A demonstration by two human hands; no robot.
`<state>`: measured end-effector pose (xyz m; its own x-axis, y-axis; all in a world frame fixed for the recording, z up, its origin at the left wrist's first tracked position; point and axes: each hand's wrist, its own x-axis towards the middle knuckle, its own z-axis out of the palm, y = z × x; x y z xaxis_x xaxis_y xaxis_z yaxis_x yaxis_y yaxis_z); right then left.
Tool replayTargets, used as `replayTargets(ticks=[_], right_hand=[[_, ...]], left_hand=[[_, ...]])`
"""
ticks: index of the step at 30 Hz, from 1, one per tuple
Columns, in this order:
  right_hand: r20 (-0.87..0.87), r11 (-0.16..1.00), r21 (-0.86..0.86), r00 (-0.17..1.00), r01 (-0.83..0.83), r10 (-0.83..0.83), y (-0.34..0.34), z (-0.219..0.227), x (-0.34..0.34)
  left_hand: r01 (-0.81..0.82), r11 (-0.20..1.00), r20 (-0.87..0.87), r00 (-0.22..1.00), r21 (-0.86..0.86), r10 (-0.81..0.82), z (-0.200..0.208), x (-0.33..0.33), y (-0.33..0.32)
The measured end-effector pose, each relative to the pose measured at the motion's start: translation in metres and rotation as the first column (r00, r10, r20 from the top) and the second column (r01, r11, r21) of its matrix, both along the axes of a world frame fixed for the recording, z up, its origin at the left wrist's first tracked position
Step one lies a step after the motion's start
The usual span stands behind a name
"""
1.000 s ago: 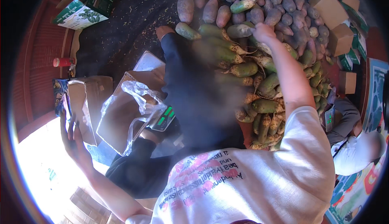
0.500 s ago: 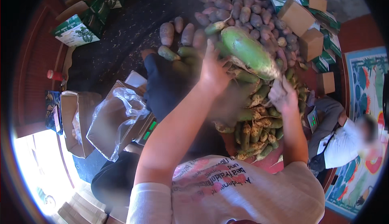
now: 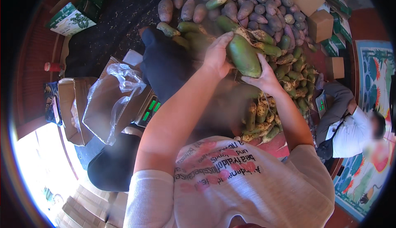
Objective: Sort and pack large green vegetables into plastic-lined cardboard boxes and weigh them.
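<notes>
A large green radish (image 3: 244,56) is held up between my two hands over the pile. My left hand (image 3: 218,56) wraps its upper left side, fingers partly hidden behind it. At the lower right, my right hand (image 3: 266,77) supports the radish's blunt end, thumb along its side. Behind and below lie several green radishes (image 3: 298,76) with pale, soil-stained root ends. A row of similar radishes (image 3: 192,27) reaches toward the far left. Beyond them is a heap of purplish-red radishes (image 3: 260,7).
Left of me stand a carton (image 3: 109,100) with a clear plastic bag and a scale (image 3: 149,111) with a green-lit display. Printed green-and-white boxes (image 3: 73,21) sit far left; brown cartons (image 3: 319,25) lie far right. At right, another person (image 3: 346,133) sits beside a second scale (image 3: 321,104).
The radish has come closer to me and turned, its blunt end now toward me. My right hand has moved from the thin root end to the blunt end. The view has shifted slightly.
</notes>
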<state>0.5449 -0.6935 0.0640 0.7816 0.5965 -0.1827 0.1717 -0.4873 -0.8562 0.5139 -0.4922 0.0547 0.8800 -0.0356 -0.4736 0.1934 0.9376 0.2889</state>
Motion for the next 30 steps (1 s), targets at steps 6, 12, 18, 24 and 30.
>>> replayTargets(ticks=[6,12,18,24,30], right_hand=[[-0.535,0.966,0.226,0.845,0.128,0.014,-0.015,-0.006,0.006],[-0.876,0.843,0.43,0.374,0.324,0.303,-0.01,-0.001,0.004],[-0.775,0.672,0.631,0.353,0.388,0.524,0.042,0.033,0.003],[-0.387,0.899,-0.005,0.828,0.437,-0.405,0.052,0.04,0.027],[0.076,0.993,-0.075,0.994,0.09,-0.085,0.103,0.101,0.055]], left_hand=[[-0.043,0.904,-0.095,0.991,0.426,0.092,0.017,0.016,0.015],[-0.069,0.406,-0.005,0.984,0.911,0.178,0.011,0.037,0.015],[0.123,-0.079,-0.116,0.989,0.989,0.086,-0.07,0.031,0.004],[0.265,-0.232,-0.34,0.854,0.936,-0.394,0.007,0.017,0.067],[-0.239,-0.43,0.303,0.949,0.87,0.086,0.066,-0.104,0.23]])
